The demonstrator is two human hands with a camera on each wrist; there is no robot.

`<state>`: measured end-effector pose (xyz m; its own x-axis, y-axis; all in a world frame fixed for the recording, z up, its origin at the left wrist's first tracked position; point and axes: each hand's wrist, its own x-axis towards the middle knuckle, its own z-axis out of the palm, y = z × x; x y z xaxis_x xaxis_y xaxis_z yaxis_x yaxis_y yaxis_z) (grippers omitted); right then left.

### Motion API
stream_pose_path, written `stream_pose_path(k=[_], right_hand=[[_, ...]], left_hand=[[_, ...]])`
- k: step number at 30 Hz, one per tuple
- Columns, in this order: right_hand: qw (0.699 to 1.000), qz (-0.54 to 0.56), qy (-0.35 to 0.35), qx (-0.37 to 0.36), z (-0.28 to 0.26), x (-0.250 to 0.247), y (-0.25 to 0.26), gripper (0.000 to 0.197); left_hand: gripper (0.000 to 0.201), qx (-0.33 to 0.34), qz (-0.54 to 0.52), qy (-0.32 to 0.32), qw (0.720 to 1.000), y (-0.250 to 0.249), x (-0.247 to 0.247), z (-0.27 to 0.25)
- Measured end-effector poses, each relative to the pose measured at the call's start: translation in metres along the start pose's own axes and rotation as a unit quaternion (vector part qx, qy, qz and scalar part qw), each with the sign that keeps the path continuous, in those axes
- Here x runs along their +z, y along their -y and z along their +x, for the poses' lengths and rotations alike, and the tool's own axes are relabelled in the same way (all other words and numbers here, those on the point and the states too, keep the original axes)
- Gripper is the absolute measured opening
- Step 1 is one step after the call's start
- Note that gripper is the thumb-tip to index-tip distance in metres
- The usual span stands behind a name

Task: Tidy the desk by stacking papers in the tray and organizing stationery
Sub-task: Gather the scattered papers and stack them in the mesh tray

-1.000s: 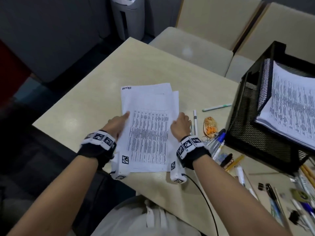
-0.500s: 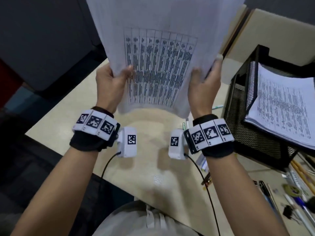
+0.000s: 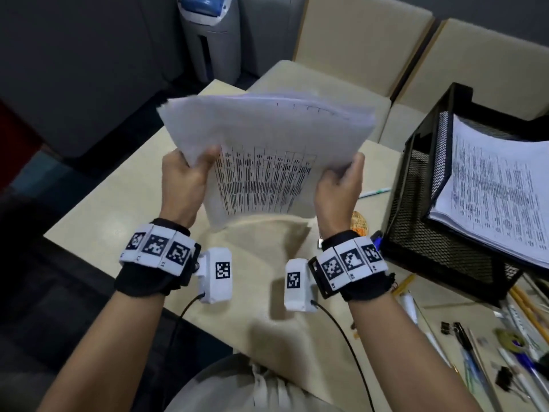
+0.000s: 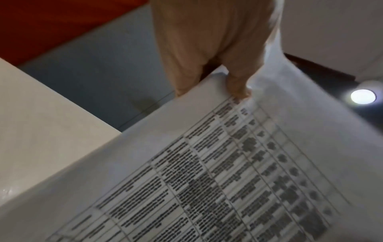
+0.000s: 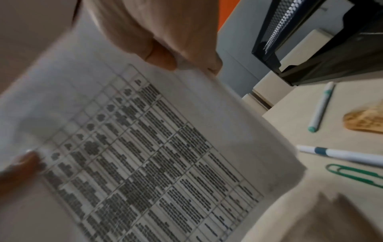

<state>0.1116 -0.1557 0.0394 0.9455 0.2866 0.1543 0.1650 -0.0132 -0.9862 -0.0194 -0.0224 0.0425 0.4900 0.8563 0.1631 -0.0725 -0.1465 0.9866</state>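
A sheaf of white printed papers [image 3: 267, 150] is held above the beige desk [image 3: 124, 203], tilted away from me. My left hand [image 3: 185, 176] grips its left edge, thumb on the printed table [image 4: 238, 91]. My right hand [image 3: 338, 185] grips the right edge, thumb on top [image 5: 161, 57]. The black mesh tray [image 3: 421, 221] stands at the right with a stack of printed sheets [image 3: 499, 197] in it. Several pens, pencils and binder clips [image 3: 463, 337] lie loose at the lower right.
A green-capped pen [image 3: 374, 192] [image 5: 320, 108] lies on the desk by the tray. A white and blue pen [image 5: 339, 154] and a green paper clip [image 5: 352, 173] lie beneath the papers. Beige chairs [image 3: 341, 84] stand behind the desk, and a grey bin [image 3: 212, 40] further back.
The papers went from flat on the desk to lifted high in both hands; since half a second ago they have come lower and tipped away from me.
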Motion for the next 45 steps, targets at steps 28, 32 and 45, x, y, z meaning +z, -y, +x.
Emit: stream_pose_path(k=[28, 32, 45], right_hand=[[0.941, -0.192, -0.064, 0.272, -0.026, -0.278, -0.105, 0.016], [0.933, -0.097, -0.022, 0.347, -0.029, -0.335, -0.098, 0.017], [0.919, -0.155, -0.051, 0.36, 0.07, -0.352, -0.114, 0.034]], left_hand=[[0.042, -0.286, 0.154, 0.326, 0.888, 0.048, 0.21, -0.13], [0.04, -0.3, 0.143, 0.322, 0.886, 0.042, 0.27, -0.122], [0.028, -0.244, 0.242, 0.292, 0.893, 0.065, 0.326, -0.117]])
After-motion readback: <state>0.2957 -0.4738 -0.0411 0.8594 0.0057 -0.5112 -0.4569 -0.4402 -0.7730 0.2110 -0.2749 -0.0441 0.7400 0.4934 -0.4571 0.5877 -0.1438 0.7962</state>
